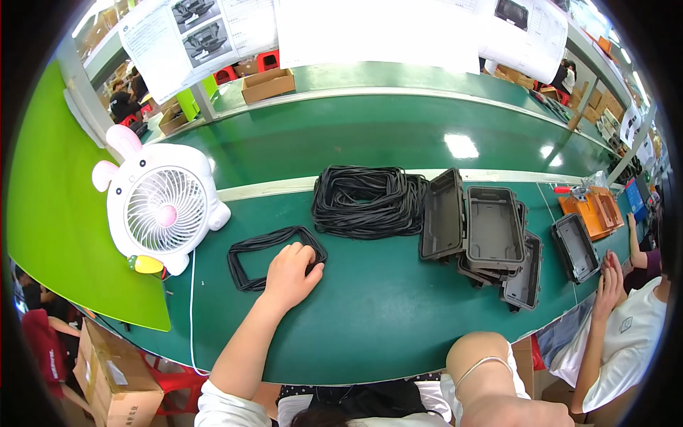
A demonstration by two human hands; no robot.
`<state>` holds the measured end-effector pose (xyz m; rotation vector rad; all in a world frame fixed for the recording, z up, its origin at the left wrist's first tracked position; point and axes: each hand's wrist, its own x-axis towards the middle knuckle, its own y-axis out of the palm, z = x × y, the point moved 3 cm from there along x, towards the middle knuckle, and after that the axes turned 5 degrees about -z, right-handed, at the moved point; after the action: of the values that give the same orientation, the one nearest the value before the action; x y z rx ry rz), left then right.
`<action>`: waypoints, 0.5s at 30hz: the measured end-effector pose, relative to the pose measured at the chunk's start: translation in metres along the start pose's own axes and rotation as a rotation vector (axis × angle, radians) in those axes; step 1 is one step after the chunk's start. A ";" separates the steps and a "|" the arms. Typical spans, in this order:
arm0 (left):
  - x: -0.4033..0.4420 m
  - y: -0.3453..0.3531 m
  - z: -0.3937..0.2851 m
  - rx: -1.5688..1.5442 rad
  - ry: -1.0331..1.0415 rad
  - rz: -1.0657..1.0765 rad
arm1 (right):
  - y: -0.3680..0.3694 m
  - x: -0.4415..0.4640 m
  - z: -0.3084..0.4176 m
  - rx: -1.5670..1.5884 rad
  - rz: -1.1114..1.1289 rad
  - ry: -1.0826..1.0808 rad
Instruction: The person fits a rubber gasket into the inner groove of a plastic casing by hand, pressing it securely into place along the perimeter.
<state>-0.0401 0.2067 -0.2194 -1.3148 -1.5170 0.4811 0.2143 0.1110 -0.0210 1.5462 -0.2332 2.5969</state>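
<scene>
My left hand [293, 272] lies over the right end of a small bundle of black rubber rings [245, 286], its fingers curled round the strands. The bundle rests flat on the green table [356, 334] as a rough rectangle. Farther back, to the right of that hand, is a large coiled pile of similar black rings [366, 203]. My right hand [544, 413] is low at the bottom edge, near my body, with a bracelet on the arm; its fingers cannot be made out. Right of the pile stand stacked dark plastic cases [492, 228], some tilted.
A white rabbit-shaped fan [167, 206] stands at the left, its white cable running down the table. A single dark case [575, 248] and an orange fixture [594, 213] are at the right, beside a co-worker's hands [609, 281]. Paper sheets [203, 35] hang above.
</scene>
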 end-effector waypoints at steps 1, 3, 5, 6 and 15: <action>0.000 0.000 0.000 0.000 0.003 -0.002 | -0.002 -0.002 0.000 -0.027 0.049 0.068; 0.000 0.000 0.001 0.006 0.007 -0.002 | -0.007 -0.012 0.006 -0.099 0.153 0.210; 0.000 -0.001 0.000 0.005 0.018 -0.011 | -0.012 -0.020 0.012 -0.168 0.233 0.334; 0.000 0.000 -0.001 -0.001 0.011 -0.002 | -0.016 -0.023 0.015 -0.193 0.255 0.374; 0.001 0.000 0.001 0.003 -0.016 0.020 | -0.011 -0.012 0.024 -0.111 0.064 0.188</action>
<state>-0.0406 0.2075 -0.2190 -1.3281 -1.5174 0.5073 0.2425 0.1171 -0.0198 1.2697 -0.4070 2.7053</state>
